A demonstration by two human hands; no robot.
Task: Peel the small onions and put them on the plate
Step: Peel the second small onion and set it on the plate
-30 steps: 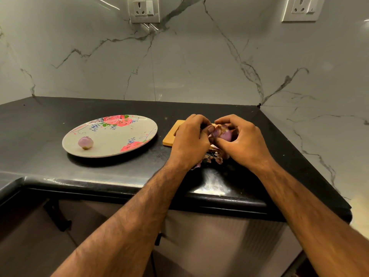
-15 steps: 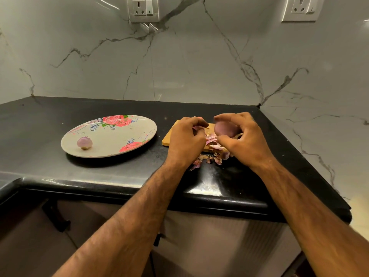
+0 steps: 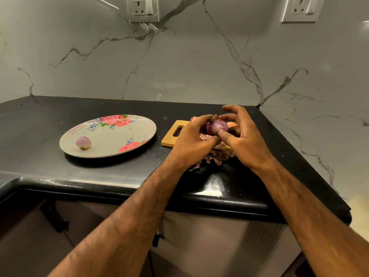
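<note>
Left hand (image 3: pixel 191 142) fingers curled on onion (image 3: pixel 216 126), right hand (image 3: pixel 245 136) thumb-forefinger pinching it, rest splayed; slick skin could squirt it off counter (image 3: pixel 119 172) at 6 o'clock.

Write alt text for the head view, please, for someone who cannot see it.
The left hand and right hand grip a small purple onion above a wooden cutting board and peels; a peeled onion lies on a floral plate to the left.

left hand (image 3: pixel 191 144): bare, short nails | right hand (image 3: pixel 247 140): bare | forearms (image 3: pixel 139 212): bare, hairy, unsleeved
</note>
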